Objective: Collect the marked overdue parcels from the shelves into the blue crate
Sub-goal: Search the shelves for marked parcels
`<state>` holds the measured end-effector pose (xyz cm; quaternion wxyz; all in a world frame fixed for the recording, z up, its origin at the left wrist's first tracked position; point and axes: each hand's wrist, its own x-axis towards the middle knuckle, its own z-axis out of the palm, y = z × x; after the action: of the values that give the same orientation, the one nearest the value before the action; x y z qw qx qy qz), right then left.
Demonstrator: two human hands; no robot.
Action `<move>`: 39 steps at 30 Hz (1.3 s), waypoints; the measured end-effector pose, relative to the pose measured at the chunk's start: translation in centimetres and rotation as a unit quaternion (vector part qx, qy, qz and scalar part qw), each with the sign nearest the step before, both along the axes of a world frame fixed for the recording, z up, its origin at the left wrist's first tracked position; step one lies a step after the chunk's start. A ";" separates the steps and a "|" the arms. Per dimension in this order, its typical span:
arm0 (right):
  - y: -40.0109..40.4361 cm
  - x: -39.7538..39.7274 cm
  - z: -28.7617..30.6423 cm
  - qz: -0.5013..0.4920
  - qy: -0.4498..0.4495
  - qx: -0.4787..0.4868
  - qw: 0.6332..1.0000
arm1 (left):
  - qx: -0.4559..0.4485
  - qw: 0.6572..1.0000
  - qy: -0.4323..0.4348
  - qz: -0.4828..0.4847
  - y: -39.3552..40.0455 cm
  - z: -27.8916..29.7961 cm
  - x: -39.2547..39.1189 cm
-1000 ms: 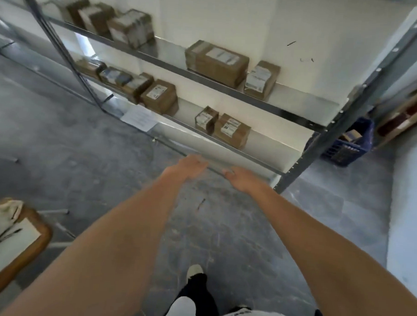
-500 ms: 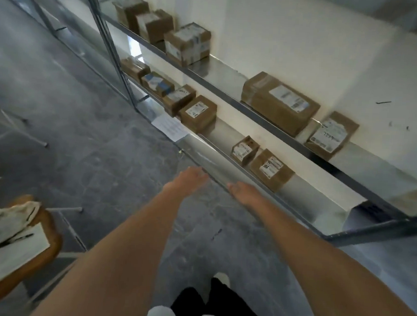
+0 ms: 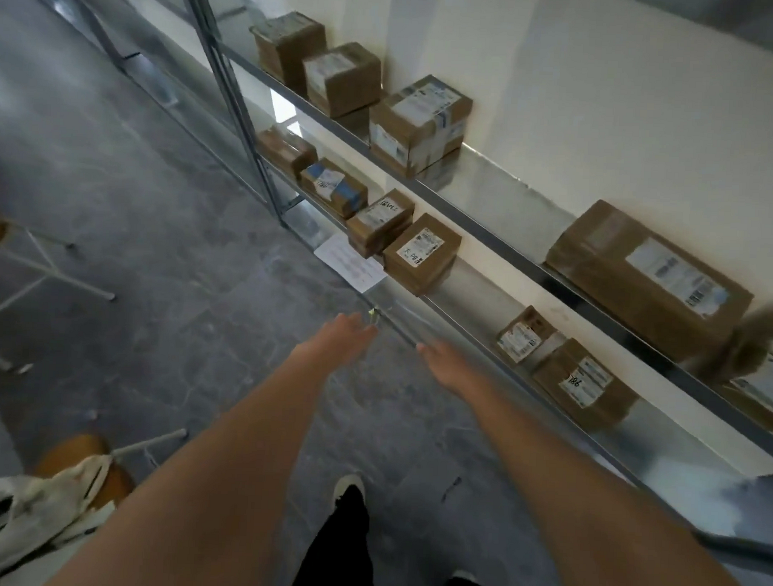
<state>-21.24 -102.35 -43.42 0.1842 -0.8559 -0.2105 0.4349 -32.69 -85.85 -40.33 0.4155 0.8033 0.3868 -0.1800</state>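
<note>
- The left hand [image 3: 336, 341] reached forward over the grey floor [image 3: 156, 247], its grip wide: fingers straight and together, holding nothing.
- The right hand [image 3: 450, 362] stretched out just beside it, a small gap between them, grip likewise wide and flat, holding nothing; its fingertips lay over the front edge of the lower shelf [image 3: 477, 292].
- The nearest parcels to the right hand were two on the lower shelf to its right: a small box [image 3: 523, 334] with a white label, and touching it on the near side a larger box [image 3: 584, 383] with handwriting on its label. Neither was touched by a hand.
- Farther along the lower shelf, beyond both hands, stood a box [image 3: 422, 254] with a handwritten mark on its label, then three more parcels in a row to its far left, one with blue tape [image 3: 334, 188].
- A white sheet of paper [image 3: 349, 262] hung over the shelf's front edge by that box, far of the left hand.
- On the upper shelf [image 3: 504, 182] a long flat parcel [image 3: 649, 280] lay at right and three cube-like boxes [image 3: 418, 123] stood farther left; a blurred parcel [image 3: 766, 376] showed at the right edge.
- The blue crate was out of view.
- At near left a wooden stool [image 3: 81, 452] carried a pale cloth bag [image 3: 29, 525].
</note>
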 end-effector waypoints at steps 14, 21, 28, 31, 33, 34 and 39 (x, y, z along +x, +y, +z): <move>9.6 9.2 -5.9 -0.107 -0.031 -0.041 0.993 | -0.042 0.990 0.000 -0.138 10.3 -5.1 13.8; 17.9 10.5 -8.3 -0.139 -0.010 -0.021 0.990 | -0.058 0.982 0.029 -0.178 17.1 -9.5 18.2; 23.9 11.4 -13.8 -0.273 -0.050 -0.014 0.961 | 0.003 0.957 0.010 -0.289 20.1 -13.7 21.7; 24.5 12.3 -15.8 -0.331 -0.072 -0.011 0.941 | -0.007 0.970 -0.010 -0.241 20.7 -15.7 23.1; 24.4 13.4 -17.4 -0.360 -0.081 -0.016 0.929 | -0.010 0.977 -0.034 -0.209 21.0 -17.5 24.6; 24.3 14.0 -18.2 -0.369 -0.083 -0.017 0.926 | -0.022 0.981 -0.042 -0.188 21.1 -18.7 25.3; 24.4 18.1 -22.7 -0.516 -0.070 0.025 0.853 | -0.085 0.991 -0.064 -0.079 21.3 -26.7 28.9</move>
<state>-3.15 -77.95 -66.15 0.3885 -0.8648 0.2384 0.2106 -3.84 -64.58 -67.08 0.4908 0.8031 0.2777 -0.1924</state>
